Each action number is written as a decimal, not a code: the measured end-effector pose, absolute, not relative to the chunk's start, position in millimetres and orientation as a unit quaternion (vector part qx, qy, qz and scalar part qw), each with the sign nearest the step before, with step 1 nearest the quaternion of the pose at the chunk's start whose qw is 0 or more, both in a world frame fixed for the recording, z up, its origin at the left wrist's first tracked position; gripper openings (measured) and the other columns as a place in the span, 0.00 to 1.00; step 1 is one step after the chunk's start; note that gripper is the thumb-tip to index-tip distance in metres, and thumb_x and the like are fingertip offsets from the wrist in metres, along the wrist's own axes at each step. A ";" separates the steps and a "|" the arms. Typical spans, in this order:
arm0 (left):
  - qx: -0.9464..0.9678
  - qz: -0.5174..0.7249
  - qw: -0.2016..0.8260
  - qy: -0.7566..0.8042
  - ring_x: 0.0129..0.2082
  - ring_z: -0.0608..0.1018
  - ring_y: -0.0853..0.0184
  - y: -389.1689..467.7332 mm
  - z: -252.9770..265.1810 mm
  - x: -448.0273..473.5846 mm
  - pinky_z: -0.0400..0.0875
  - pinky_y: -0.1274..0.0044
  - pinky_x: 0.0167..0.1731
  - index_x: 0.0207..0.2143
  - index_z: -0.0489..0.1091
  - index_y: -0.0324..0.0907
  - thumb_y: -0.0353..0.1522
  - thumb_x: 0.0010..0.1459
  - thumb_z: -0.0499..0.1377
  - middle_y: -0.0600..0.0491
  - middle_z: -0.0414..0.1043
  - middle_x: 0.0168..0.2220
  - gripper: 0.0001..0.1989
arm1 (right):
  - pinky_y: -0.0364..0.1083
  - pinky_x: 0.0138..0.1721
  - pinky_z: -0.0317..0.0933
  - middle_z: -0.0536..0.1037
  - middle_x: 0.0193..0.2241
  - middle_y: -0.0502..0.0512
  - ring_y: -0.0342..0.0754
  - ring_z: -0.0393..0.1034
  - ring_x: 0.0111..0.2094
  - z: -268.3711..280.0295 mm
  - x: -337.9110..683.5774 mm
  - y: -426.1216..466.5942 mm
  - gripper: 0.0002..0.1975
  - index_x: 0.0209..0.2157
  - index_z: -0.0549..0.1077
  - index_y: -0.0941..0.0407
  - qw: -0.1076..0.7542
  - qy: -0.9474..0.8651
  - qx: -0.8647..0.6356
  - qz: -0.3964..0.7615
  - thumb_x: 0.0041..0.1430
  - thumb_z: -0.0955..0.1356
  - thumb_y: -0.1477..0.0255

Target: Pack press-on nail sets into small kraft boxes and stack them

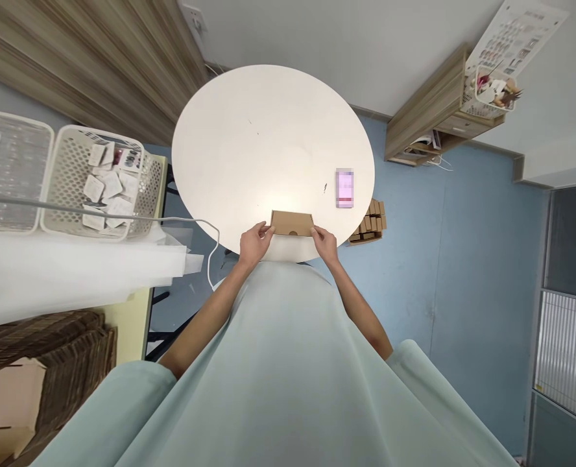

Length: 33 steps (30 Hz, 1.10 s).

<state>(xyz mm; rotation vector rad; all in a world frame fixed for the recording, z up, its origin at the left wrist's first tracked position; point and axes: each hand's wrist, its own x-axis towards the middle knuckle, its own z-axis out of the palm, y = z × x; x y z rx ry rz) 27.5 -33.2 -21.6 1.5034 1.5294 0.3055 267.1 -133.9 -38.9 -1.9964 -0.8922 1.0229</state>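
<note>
A small brown cardboard box [292,222] lies near the front edge of the round white table [268,117], a half-round notch showing on its near side. Its left end is pinched between the thumb and fingers of my left hand [255,244]. My right hand [325,244] grips the opposite end in the same way. The lid looks closed, and what is inside is hidden. To the right of the box lies a phone [345,188] with a pink, blurred screen.
Several small brown boxes fill a carton [368,224] beside the table's right edge. On the left stand a white basket [64,175] of white packets, plastic sheets [74,272] and stacked flat cardboard [78,370]. A white cable [210,256] hangs by the table's left edge.
</note>
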 end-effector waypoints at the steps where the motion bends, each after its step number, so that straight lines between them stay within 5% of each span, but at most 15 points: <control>1: 0.617 0.126 0.466 0.622 0.57 0.84 0.52 -32.0 -16.5 27.4 0.75 0.64 0.63 0.60 0.78 0.39 0.46 0.70 0.62 0.43 0.85 0.54 0.26 | 0.53 0.59 0.73 0.88 0.49 0.59 0.58 0.81 0.54 -31.3 269.6 -133.6 0.27 0.47 0.85 0.55 0.340 -0.351 -0.779 0.393 0.72 0.65 0.48; 5: 0.607 0.106 0.484 0.622 0.55 0.85 0.52 -27.3 -9.7 25.8 0.76 0.64 0.61 0.58 0.80 0.41 0.48 0.70 0.61 0.44 0.86 0.51 0.25 | 0.52 0.53 0.73 0.88 0.40 0.59 0.59 0.81 0.47 -15.1 277.5 -133.7 0.32 0.40 0.85 0.57 0.297 -0.356 -0.786 0.410 0.71 0.63 0.43; 13: 0.586 0.113 0.585 0.549 0.51 0.84 0.55 -23.6 -29.0 13.4 0.80 0.66 0.53 0.66 0.74 0.41 0.54 0.67 0.61 0.43 0.83 0.51 0.35 | 0.55 0.65 0.70 0.78 0.66 0.63 0.57 0.76 0.63 -27.0 276.0 -141.5 0.32 0.62 0.80 0.53 0.378 -0.330 -0.742 0.445 0.71 0.68 0.46; 24: 0.598 0.104 0.564 0.560 0.49 0.83 0.58 -26.4 -36.6 18.0 0.79 0.67 0.54 0.63 0.77 0.46 0.46 0.65 0.64 0.47 0.81 0.50 0.27 | 0.55 0.62 0.73 0.80 0.65 0.56 0.56 0.78 0.59 -42.2 273.9 -151.9 0.28 0.66 0.78 0.49 0.388 -0.342 -0.732 0.445 0.71 0.70 0.52; 33: 0.532 0.129 0.599 0.584 0.54 0.83 0.54 -18.4 -40.2 19.2 0.79 0.64 0.57 0.56 0.82 0.44 0.43 0.56 0.72 0.44 0.82 0.57 0.26 | 0.60 0.66 0.72 0.78 0.67 0.60 0.60 0.78 0.62 -54.5 272.5 -148.7 0.30 0.63 0.80 0.54 0.420 -0.294 -0.722 0.465 0.67 0.73 0.52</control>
